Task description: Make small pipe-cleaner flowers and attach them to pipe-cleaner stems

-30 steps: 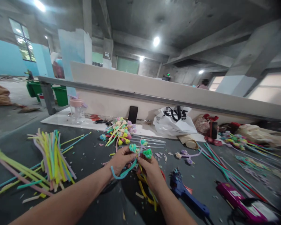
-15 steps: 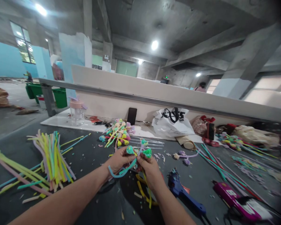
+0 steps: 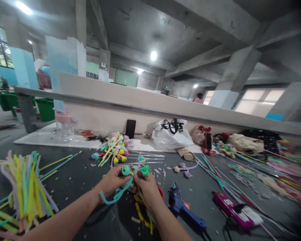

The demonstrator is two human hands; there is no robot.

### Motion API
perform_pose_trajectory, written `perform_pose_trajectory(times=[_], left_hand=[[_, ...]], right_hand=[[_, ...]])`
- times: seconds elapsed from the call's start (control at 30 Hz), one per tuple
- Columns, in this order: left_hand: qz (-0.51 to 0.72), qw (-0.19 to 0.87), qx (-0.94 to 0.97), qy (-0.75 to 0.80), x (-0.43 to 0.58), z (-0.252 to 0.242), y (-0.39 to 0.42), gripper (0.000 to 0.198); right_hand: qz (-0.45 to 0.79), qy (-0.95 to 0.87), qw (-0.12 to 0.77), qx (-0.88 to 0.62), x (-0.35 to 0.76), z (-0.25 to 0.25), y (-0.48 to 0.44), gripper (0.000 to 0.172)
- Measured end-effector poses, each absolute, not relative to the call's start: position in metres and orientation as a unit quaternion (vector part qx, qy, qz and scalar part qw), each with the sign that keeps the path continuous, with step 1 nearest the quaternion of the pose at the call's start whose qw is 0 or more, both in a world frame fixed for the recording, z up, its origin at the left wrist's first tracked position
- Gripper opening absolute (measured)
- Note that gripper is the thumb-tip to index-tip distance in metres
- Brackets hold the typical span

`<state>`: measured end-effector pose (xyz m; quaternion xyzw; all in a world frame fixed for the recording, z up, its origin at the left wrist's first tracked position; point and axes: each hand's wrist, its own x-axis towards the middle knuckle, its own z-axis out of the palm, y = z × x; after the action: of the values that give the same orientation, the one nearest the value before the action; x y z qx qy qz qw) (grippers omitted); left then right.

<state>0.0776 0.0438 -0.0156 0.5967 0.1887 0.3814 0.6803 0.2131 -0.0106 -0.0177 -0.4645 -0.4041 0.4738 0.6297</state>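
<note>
Near the middle of the dark table, my left hand pinches the stems of a small fuzzy-stem flower piece. My right hand is closed on the same piece from the other side, with a green bloom over its fingertips. Teal stems curve down between the hands, and a yellow one hangs below my right hand. Behind them lies a bunch of colourful finished blooms. Right of my right hand rests a blue glue gun.
Loose fuzzy stems are piled at the left. A clear bottle, a black phone and a white bag stand along the back. A purple tool lies at the right, near long stems and scraps.
The view has turned to the right, so the table's things appear further left. Both hands keep their hold on the flower piece, with little change in their grip.
</note>
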Motion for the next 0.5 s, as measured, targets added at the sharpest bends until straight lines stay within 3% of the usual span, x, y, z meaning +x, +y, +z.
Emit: perform_pose_trajectory(times=[0.3,0.5], left_hand=[[0.375,0.633,0.655,0.176,0.079,-0.029,0.052,0.026],[0.446,0.541,0.666,0.256,0.086,-0.033,0.057,0.046]], right_hand=[[0.505,-0.362,0.635,-0.459,0.207,-0.016,-0.013,0.030],[0.415,-0.307,0.754,-0.405,0.240,0.017,-0.018,0.025]])
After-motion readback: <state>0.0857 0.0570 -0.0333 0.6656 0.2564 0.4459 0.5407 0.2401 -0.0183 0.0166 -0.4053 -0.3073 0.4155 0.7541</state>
